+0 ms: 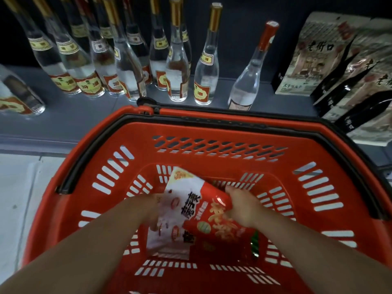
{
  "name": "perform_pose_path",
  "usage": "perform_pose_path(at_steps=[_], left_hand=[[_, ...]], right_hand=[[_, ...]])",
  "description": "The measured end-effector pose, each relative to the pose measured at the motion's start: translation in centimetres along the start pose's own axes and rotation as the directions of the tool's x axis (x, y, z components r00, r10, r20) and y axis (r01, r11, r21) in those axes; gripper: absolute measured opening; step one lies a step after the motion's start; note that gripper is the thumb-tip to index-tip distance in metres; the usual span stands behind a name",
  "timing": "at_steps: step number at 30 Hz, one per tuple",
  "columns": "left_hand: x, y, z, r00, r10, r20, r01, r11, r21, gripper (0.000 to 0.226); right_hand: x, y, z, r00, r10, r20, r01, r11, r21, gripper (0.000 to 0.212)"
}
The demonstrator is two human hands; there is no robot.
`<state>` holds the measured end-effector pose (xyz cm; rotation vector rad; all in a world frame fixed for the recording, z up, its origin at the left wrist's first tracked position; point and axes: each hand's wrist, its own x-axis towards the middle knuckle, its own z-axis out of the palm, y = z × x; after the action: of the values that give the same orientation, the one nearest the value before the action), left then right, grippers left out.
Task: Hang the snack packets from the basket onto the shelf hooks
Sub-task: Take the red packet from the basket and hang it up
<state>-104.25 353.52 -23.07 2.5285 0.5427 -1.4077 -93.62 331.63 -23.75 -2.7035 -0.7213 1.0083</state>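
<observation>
A red plastic basket point(212, 128) with a black handle fills the lower view. Inside it lie snack packets: a white one point(182, 187) with red print and a red one point(218, 228) overlapping it. Both my arms reach down into the basket. My left hand point(151, 205) grips the white packet's left edge. My right hand point(244, 206) is closed on the red packet's upper right corner. A green-edged packet point(254, 242) peeks out beneath the red one. No shelf hooks are in view.
Behind the basket a grey shelf point(63, 115) carries several tall clear glass bottles point(205, 66) with gold caps, one with a red cap point(252, 68). Dark and beige snack bags point(307, 60) lean at the right. White floor tiles point(19, 198) show at the left.
</observation>
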Motion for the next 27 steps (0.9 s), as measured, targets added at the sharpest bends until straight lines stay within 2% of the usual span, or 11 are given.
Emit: perform_pose_path(at_steps=[3, 4, 6, 7, 8, 10, 13, 17, 21, 24, 27], left_hand=[[-0.9, -1.0, -0.7, 0.997, 0.024, 0.074, -0.004, 0.966, -0.26, 0.049], [-0.6, -1.1, -0.9, 0.995, 0.077, 0.06, -0.039, 0.881, -0.472, 0.046], [-0.3, 0.0, -1.2, 0.981, 0.192, -0.037, -0.135, 0.523, -0.841, 0.04], [-0.1, 0.6, -1.4, 0.966, 0.239, -0.101, -0.186, 0.367, -0.911, 0.041], [0.2, 1.2, -1.5, 0.952, 0.267, -0.149, -0.225, 0.279, -0.934, 0.045], [-0.3, 2.6, -2.0, 0.926, 0.312, -0.214, -0.28, 0.184, -0.942, 0.039], [-1.0, 3.3, -3.1, 0.917, 0.195, -0.348, -0.358, 0.018, -0.933, 0.025], [-2.5, 3.3, -5.2, 0.863, 0.089, -0.498, -0.502, 0.03, -0.865, 0.014], [-3.8, 3.2, -6.9, 0.83, 0.064, -0.554, -0.557, 0.037, -0.83, 0.016], [-5.0, 2.8, -7.8, 0.827, 0.106, -0.552, -0.559, 0.038, -0.829, 0.019], [-6.8, 2.6, -9.0, 0.824, 0.151, -0.546, -0.555, 0.025, -0.831, 0.019]], right_hand=[[-2.0, 1.1, -1.1, 0.995, 0.053, -0.083, -0.018, 0.928, 0.372, 0.034], [-2.6, 1.2, -1.5, 0.996, 0.07, -0.064, -0.026, 0.852, 0.523, 0.027], [-3.3, 0.9, -2.2, 0.997, 0.074, -0.017, -0.037, 0.675, 0.736, 0.025], [-3.3, 0.8, -2.4, 0.996, 0.084, -0.013, -0.041, 0.615, 0.788, 0.025], [-3.3, 0.6, -2.7, 0.995, 0.098, -0.013, -0.043, 0.552, 0.833, 0.026], [-3.4, 0.0, -3.0, 0.991, 0.132, -0.03, -0.028, 0.418, 0.908, 0.029], [-3.3, -0.7, -3.5, 0.984, 0.165, -0.068, 0.012, 0.319, 0.948, 0.028], [-2.8, -1.3, -5.3, 0.984, 0.138, -0.109, 0.054, 0.357, 0.933, 0.023], [-2.7, -1.7, -7.3, 0.981, 0.115, -0.155, 0.09, 0.437, 0.895, 0.022], [-3.5, -2.1, -8.4, 0.977, 0.089, -0.192, 0.129, 0.467, 0.875, 0.013], [-5.1, -2.4, -9.6, 0.977, 0.073, -0.199, 0.148, 0.435, 0.888, 0.01]])
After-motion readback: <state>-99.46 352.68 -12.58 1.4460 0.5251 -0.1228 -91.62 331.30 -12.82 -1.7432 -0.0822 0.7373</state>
